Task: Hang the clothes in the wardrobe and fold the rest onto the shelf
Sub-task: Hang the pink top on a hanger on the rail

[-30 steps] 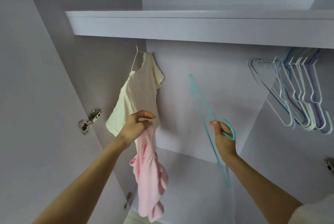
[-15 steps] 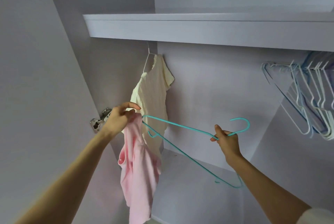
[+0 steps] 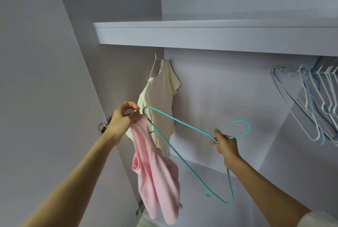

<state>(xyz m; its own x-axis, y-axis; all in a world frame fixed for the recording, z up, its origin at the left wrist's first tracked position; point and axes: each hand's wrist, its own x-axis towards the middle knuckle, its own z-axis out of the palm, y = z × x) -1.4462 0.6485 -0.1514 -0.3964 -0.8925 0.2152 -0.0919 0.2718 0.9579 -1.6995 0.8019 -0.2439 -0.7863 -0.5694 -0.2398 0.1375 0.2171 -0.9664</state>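
**Hanger tip may be missing the pink top's opening**

Head view: inside the wardrobe, below the shelf [image 3: 201, 38] edge, the left hand [image 3: 123, 118] is pinching the top edge of the pink top [image 3: 155, 175], which is dangling freely. The right hand [image 3: 225, 144] is gripping the teal hanger [image 3: 184, 126] at its neck, fingers curled round the wire, aiming one end at the pinched cloth. That pinch is looking slight; a snagging wire tip could be pulling the cloth loose. The cream shirt [image 3: 161, 102], hanging just behind, could be getting caught too.
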